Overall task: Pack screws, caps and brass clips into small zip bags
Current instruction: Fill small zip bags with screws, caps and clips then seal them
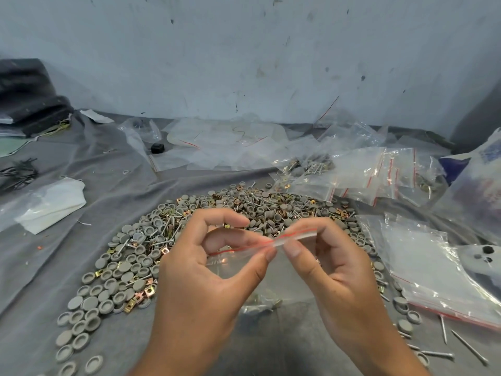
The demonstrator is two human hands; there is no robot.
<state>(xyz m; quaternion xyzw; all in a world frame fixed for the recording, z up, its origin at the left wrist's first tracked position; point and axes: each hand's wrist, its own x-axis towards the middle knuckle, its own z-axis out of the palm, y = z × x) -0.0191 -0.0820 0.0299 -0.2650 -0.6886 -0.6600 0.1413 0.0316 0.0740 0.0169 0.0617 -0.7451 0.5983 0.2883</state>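
Above the near edge of the pile of grey caps, brass clips and screws (pixel 217 240), the left hand (pixel 206 283) and right hand (pixel 333 270) each pinch the red-lined top strip of a small zip bag (pixel 260 270); screws sit in its bottom; empty zip bags (pixel 433 270) lie right of the pile

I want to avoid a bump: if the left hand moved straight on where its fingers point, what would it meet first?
Probably the right hand: the left hand points rightward along the clear red-striped zip bag both pinch. Depth is unclear.
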